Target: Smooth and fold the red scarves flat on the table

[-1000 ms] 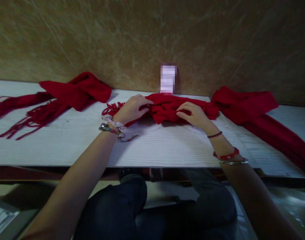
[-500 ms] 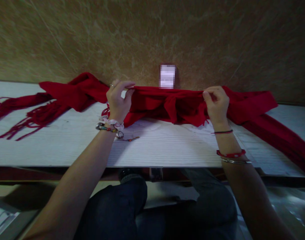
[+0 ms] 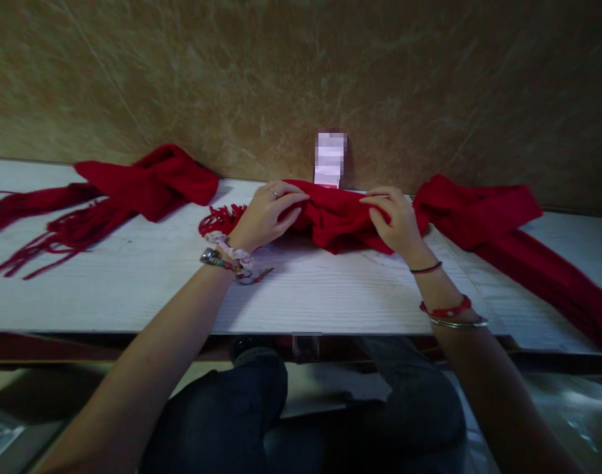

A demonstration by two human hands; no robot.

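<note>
A bunched red scarf [image 3: 337, 214] lies across the white tabletop in front of me. My left hand [image 3: 271, 214] has its fingers and thumb round the left part of the cloth. Fringe [image 3: 222, 220] shows beside my left wrist. My right hand [image 3: 393, 217] holds the scarf's right part between curved fingers and thumb. Folds hide some of both hands' fingertips. At the right, another folded stretch of red cloth [image 3: 488, 210] lies close behind my right hand; whether it joins the middle piece I cannot tell.
A folded red scarf [image 3: 157, 181] with long fringe lies at the left of the white table [image 3: 133, 289]. A small upright item with a blurred pale face [image 3: 330, 158] stands against the brown marbled wall [image 3: 291, 72]. My legs are below the table's front edge.
Both hands have moved inward, closer together. The scarf's stretched top edge has gone slack and the cloth is bunched shorter, showing a gap at its left.
</note>
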